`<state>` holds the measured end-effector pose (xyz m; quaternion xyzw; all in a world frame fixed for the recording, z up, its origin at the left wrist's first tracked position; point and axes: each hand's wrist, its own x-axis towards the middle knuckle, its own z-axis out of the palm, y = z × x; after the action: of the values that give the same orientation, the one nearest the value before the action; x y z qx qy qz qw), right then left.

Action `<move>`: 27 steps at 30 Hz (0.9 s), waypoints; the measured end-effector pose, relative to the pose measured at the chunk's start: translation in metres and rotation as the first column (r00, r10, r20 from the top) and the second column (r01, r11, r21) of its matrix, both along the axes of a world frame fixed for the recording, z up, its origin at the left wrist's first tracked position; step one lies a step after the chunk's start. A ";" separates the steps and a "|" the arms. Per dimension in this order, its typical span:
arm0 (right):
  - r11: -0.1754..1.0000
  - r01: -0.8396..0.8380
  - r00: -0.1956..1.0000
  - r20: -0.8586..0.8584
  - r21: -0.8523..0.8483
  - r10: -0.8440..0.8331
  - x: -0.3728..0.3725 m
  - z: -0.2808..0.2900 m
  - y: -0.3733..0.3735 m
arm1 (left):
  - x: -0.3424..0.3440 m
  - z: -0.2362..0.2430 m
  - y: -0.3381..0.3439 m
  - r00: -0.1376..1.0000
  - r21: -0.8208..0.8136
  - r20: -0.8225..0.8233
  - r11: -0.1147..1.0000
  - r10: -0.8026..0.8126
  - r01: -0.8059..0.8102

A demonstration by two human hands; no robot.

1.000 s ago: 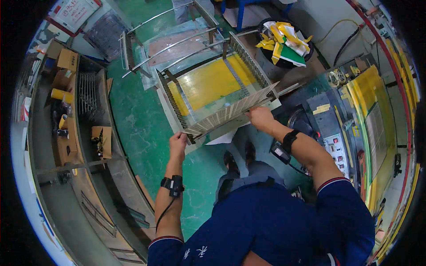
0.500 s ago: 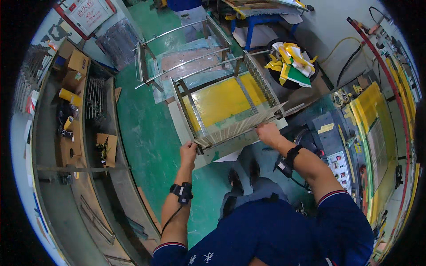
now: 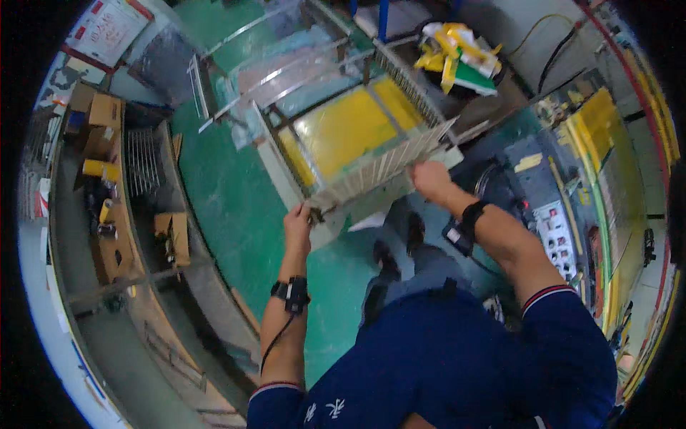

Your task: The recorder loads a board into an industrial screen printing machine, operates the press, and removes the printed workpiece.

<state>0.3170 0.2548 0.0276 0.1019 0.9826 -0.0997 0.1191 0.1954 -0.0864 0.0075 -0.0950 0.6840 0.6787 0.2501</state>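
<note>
My left hand (image 3: pixel 297 227) is closed at the near-left corner of a metal rack (image 3: pixel 377 55), and my right hand (image 3: pixel 431 180) is closed on its near edge toward the right. Between them a pale striped, slatted piece (image 3: pixel 371 163) slants along the rack's near side. Inside the rack shows a yellow sheet (image 3: pixel 343 132) crossed by metal strips, with a pale board (image 3: pixel 276 168) around the rack's base. My fingertips are blurred.
Behind is another tubular rack (image 3: pixel 201 91). At left stand shelves (image 3: pixel 145 275) with cardboard boxes and rolls. At right are a black bin (image 3: pixel 498 80) of yellow and green scraps and a bench (image 3: pixel 529 139) with a switch panel and yellow sheets. My feet (image 3: pixel 416 232) are below the rack.
The head view has shifted and blurred. Both hands stay closed on the rack's near side, with only slight movement to the right.
</note>
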 end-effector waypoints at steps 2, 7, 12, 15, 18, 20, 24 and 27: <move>0.999 -0.014 0.999 -0.037 0.029 0.015 0.001 0.027 -0.008 | 0.000 0.000 -0.006 0.999 -0.020 0.039 1.000 0.000 0.001; 0.999 0.033 0.966 -0.257 -0.014 -0.035 0.011 -0.010 -0.008 | 0.001 -0.006 -0.012 0.999 0.036 0.037 0.999 -0.015 0.013; 0.998 -0.029 0.985 -0.174 -0.064 0.017 0.008 -0.002 -0.003 | 0.001 -0.005 -0.017 0.997 0.016 0.074 0.999 -0.032 0.031; 0.995 -0.066 0.977 -0.209 -0.074 0.049 0.007 0.007 -0.001 | 0.002 0.004 -0.007 0.995 -0.028 0.097 0.999 0.025 -0.022; 0.996 -0.034 0.988 -0.152 -0.087 0.021 0.004 0.008 -0.002 | 0.000 0.010 -0.010 0.994 -0.057 0.113 0.998 -0.007 0.014; 0.994 -0.102 0.988 -0.121 -0.045 0.096 0.010 0.015 0.001 | 0.006 0.013 -0.001 0.993 -0.038 0.116 0.999 0.011 -0.007; 0.990 -0.133 0.972 -0.205 -0.057 0.118 0.006 0.004 0.002 | 0.000 -0.003 -0.015 0.995 0.019 0.095 1.000 0.000 -0.002; 0.988 0.045 0.984 -0.166 -0.146 -0.069 0.002 0.000 0.000 | 0.000 -0.009 -0.009 0.993 -0.016 0.109 0.999 0.046 -0.045</move>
<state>0.3191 0.2546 0.0272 0.1123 0.9763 -0.1811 0.0384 0.1953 -0.0950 -0.0017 -0.1494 0.6715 0.6733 0.2711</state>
